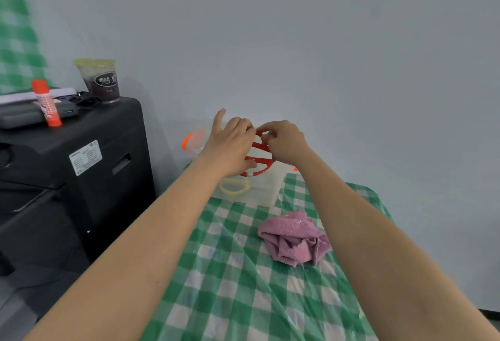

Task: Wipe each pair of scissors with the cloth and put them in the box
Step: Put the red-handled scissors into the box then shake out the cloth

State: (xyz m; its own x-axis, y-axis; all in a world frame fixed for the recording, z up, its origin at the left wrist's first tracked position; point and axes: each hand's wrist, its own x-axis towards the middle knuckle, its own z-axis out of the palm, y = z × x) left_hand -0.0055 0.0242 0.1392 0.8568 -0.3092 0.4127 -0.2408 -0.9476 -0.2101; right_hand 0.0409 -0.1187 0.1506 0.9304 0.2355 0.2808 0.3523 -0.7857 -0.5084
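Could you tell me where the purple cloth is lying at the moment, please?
In the head view, the purple cloth lies crumpled on the green checked tablecloth, nearer the camera than the clear plastic box, just left of the right forearm; neither hand touches it.

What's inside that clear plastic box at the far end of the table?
Through the clear plastic box wall, yellow scissor handles show inside. Both hands hold red scissors over its opening, covering the rest of the inside, so anything else there cannot be seen.
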